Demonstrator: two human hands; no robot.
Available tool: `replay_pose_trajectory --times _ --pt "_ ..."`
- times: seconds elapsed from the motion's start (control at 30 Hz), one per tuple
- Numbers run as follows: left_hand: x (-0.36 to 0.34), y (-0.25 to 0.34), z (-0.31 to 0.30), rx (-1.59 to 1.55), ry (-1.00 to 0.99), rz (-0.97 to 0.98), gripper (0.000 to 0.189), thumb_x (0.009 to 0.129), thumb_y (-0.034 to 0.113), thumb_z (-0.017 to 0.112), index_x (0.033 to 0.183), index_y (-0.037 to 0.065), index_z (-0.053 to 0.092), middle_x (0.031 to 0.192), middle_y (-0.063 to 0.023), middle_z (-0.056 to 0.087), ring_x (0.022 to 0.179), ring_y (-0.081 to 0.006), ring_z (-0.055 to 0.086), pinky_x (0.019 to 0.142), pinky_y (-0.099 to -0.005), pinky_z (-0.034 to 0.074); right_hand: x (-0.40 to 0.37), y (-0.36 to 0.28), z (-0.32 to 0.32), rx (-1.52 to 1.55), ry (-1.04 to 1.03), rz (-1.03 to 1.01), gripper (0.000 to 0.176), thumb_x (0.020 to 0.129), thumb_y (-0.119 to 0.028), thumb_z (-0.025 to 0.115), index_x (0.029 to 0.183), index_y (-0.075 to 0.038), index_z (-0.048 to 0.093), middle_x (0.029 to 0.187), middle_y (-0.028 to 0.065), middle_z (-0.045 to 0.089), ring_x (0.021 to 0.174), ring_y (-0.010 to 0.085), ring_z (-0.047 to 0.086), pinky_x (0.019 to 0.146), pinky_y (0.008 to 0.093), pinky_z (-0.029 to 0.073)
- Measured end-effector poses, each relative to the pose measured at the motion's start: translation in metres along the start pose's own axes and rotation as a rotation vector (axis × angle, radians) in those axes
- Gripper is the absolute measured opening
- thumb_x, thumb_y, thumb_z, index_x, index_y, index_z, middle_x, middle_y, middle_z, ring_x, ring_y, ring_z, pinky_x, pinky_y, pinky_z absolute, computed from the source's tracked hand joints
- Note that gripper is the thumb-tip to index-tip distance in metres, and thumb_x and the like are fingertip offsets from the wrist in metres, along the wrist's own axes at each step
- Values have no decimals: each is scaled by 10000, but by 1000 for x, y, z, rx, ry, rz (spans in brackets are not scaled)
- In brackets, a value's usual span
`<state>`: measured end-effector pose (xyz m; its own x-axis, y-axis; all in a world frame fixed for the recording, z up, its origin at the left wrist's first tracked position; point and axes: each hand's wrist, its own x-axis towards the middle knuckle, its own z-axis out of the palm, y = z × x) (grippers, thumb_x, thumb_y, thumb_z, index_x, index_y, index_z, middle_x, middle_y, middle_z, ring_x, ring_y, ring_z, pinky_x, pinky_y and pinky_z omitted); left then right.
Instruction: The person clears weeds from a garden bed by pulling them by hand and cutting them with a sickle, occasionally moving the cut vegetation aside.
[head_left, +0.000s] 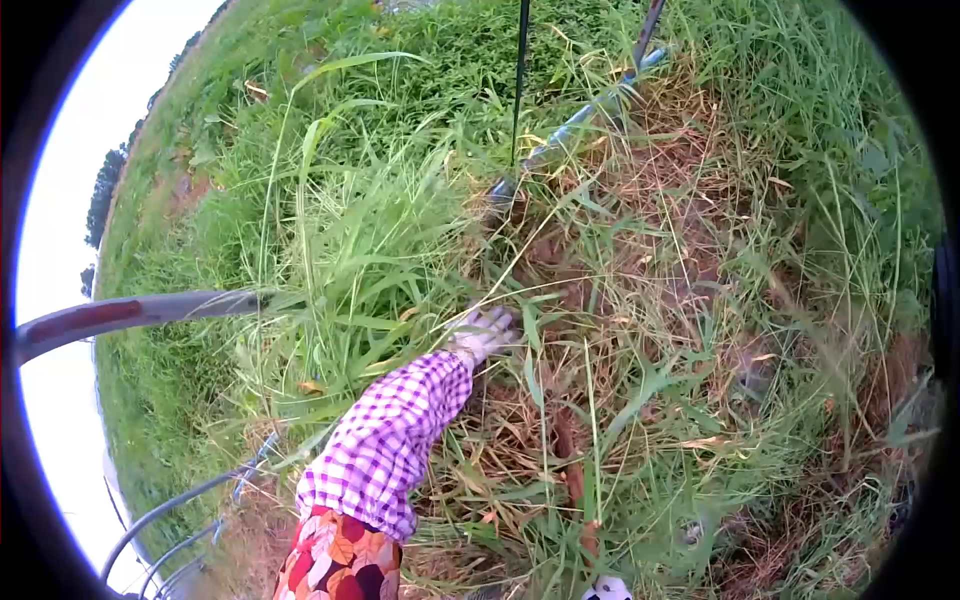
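My left hand [487, 334], in a pale glove, reaches down at the foot of a tall green grass clump [375, 245]. Its fingers look curled in among the stems, and long blades cross over them, so part of the grip is hidden. A purple-and-white checked sleeve [375, 440] covers the forearm, with a leaf-patterned cloth [340, 560] above it. Dry cut straw [520, 425] lies just right of and below the hand. My right hand does not appear.
A blue pipe [575, 130] lies in the grass ahead, beside a thin dark upright rod [520, 85]. On the left a curved metal bar [150, 312] juts in, with thinner curved rods [170, 510] below. A white-and-black object [608, 588] shows at the bottom edge.
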<state>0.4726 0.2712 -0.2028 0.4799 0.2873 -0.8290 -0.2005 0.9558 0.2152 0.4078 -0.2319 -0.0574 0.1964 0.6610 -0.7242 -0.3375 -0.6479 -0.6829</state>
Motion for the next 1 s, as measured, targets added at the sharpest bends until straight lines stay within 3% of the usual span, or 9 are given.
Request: replay_pose_trajectory --times 0.03,0.17,0.3,0.43,0.6,0.7,0.77,0.83,1.0 --pt "9 -4 0 176 66 79 541 1025 413 177 1516 198 103 1564 -141 194 1433 -306 235 1153 -551 215 -9 -15 5 -141 5 -14 267 900 -150 558 1125 -8 570 881 171 647 794 238 611 721 361 486" --pt "68 12 -57 1326 423 201 474 1011 334 278 1443 141 250 1458 -147 327 1305 -288 362 1078 -484 307 -37 35 33 -830 42 2 253 875 -87 490 1094 -20 597 979 206 637 891 330 588 825 428 452" --pt "68 10 -104 1951 521 29 411 996 255 380 1370 84 396 1351 -154 460 1177 -271 489 1002 -416 400 -21 -8 28 -567 67 13 269 888 -82 509 1132 -26 604 964 182 646 852 322 598 801 396 476" --pt "58 18 -88 2073 495 37 354 982 176 482 1297 26 543 1245 -160 594 1049 -254 615 927 -349 493 -29 -31 28 4 232 158 216 898 -111 579 1092 -18 598 906 149 654 769 257 606 691 342 497" --pt "-142 11 -19 2331 295 54 306 889 244 604 1148 82 628 1066 -159 659 961 -263 651 811 -404 522 -85 -70 56 309 331 500 151 925 -152 566 999 -22 548 809 51 611 717 178 591 617 331 486" --pt "-235 -12 -70 2256 209 222 317 864 312 607 1093 97 647 984 -137 677 937 -267 655 808 -411 514 -136 -65 72 -173 260 215 203 910 -206 590 914 -6 555 741 68 604 645 163 573 552 334 470" --pt "-322 -20 -78 2330 74 242 354 846 364 604 1079 101 645 939 -116 681 926 -270 654 829 -413 500 -155 -86 98 -63 308 397 212 909 -197 585 1017 -16 600 789 100 641 662 150 568 591 313 466" --pt "-395 -18 -59 2619 85 252 399 820 398 633 1082 98 640 942 -110 686 914 -274 655 852 -417 486 -130 -21 115 -187 207 95 327 958 -283 497 1110 -7 583 1016 178 658 917 325 649 817 384 499" --pt "-414 -31 -70 2287 236 133 540 821 418 602 1300 172 558 1084 -120 666 958 -238 635 832 -370 499 -150 -60 115 -418 314 213 404 835 -371 652 944 0 536 746 219 622 703 358 632 656 411 489"
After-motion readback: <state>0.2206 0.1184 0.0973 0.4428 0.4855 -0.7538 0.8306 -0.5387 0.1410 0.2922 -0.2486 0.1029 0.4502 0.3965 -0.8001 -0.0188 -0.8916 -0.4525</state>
